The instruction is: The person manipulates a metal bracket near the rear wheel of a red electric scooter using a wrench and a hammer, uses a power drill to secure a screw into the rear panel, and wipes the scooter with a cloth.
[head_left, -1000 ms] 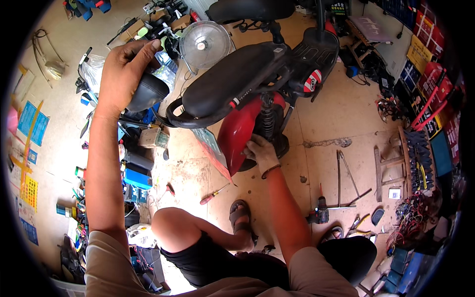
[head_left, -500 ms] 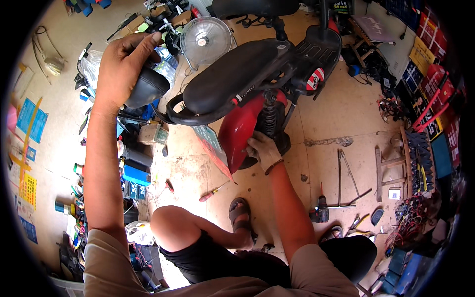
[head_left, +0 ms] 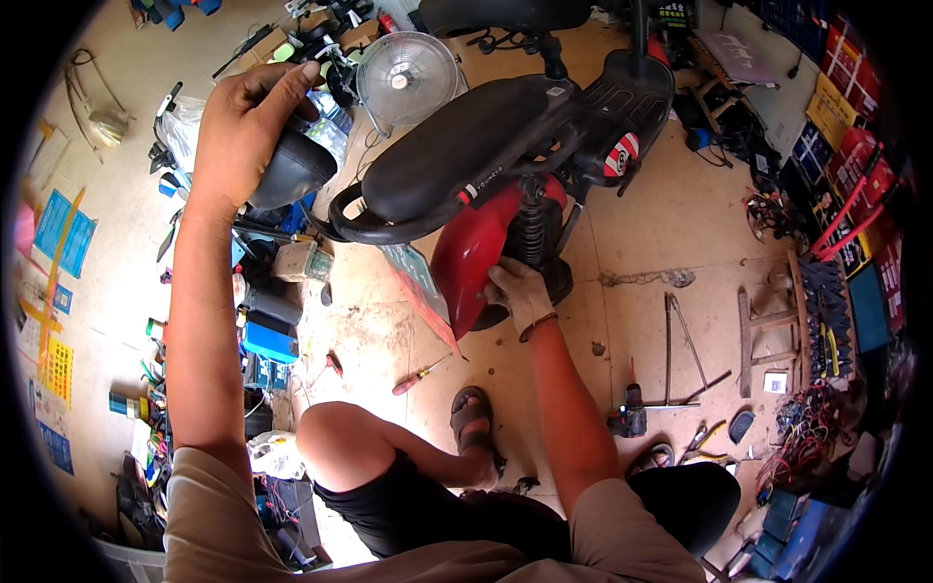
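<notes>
An electric scooter with a long black seat [head_left: 457, 141] and a black grab rail [head_left: 389, 229] stands before me. My right hand [head_left: 518, 294] is at the edge of its red rear fender [head_left: 471, 257], fingers bent around that edge, just below the black coil shock absorber [head_left: 532, 225]. A thin, pale-and-red plate [head_left: 420, 287] hangs behind the fender. My left hand [head_left: 245, 126] is raised at the far left, fingers curled in and thumb on top; whatever they hold is hidden. Close beside it is a black padded backrest [head_left: 294, 173]; contact with it is unclear.
A screwdriver [head_left: 418, 377] lies on the floor near my sandalled foot. A power drill [head_left: 633, 413], metal rods [head_left: 669, 350] and pliers [head_left: 705, 439] lie at the right. A round fan [head_left: 403, 78] stands behind the scooter; cluttered parts line the left.
The view has shifted very slightly. Both hands keep nearly the same place and pose.
</notes>
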Demonstrator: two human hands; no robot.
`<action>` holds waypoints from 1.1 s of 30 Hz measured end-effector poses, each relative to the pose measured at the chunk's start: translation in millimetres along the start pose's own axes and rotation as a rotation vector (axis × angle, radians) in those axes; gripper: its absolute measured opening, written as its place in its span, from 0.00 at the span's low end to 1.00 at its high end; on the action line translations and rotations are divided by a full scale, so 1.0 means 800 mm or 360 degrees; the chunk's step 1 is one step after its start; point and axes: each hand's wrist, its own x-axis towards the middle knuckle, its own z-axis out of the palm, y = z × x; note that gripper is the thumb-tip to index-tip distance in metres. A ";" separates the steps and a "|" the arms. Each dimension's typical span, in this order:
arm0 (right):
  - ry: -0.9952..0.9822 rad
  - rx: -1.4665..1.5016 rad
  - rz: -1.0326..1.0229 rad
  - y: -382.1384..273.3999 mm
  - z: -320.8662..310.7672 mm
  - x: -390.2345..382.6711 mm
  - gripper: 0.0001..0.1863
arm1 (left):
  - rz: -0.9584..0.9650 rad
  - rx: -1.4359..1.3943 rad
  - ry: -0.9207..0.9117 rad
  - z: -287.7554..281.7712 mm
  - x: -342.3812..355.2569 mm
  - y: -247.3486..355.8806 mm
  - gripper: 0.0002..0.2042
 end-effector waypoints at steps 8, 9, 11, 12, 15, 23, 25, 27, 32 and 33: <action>0.0010 0.0037 0.0014 0.006 -0.007 0.001 0.17 | -0.0021 0.0006 0.0005 0.000 0.000 0.001 0.21; 0.0013 0.0023 0.0000 0.005 -0.006 0.000 0.17 | -0.0025 0.0007 0.0007 0.001 -0.001 0.001 0.21; 0.0019 0.0016 0.0017 0.001 -0.003 -0.003 0.17 | -0.0031 0.0011 0.0014 0.000 -0.001 0.001 0.21; 0.0019 0.0013 0.0024 -0.002 0.000 -0.004 0.17 | -0.0025 0.0008 0.0013 -0.001 -0.001 0.000 0.21; -0.0002 -0.0020 0.0053 -0.014 0.004 -0.013 0.18 | -0.0015 -0.0013 -0.0001 -0.001 0.000 -0.005 0.22; -0.0164 -0.0612 0.0020 -0.008 -0.003 -0.011 0.11 | -0.0011 0.0050 0.0017 -0.001 0.000 -0.003 0.21; -0.0187 -0.0679 0.0040 -0.014 -0.002 -0.011 0.10 | -0.0010 0.0036 0.0019 -0.002 0.000 -0.005 0.21; -0.0211 -0.0724 0.0054 -0.022 0.001 -0.015 0.10 | -0.0009 0.0034 0.0003 -0.002 0.001 -0.007 0.22; -0.0105 -0.0502 0.0073 -0.014 -0.003 -0.013 0.12 | -0.0013 0.0016 -0.0005 0.000 0.000 -0.002 0.22; -0.0095 -0.0494 0.0056 -0.011 -0.005 -0.012 0.12 | -0.0003 0.0003 -0.0008 0.000 0.001 -0.004 0.22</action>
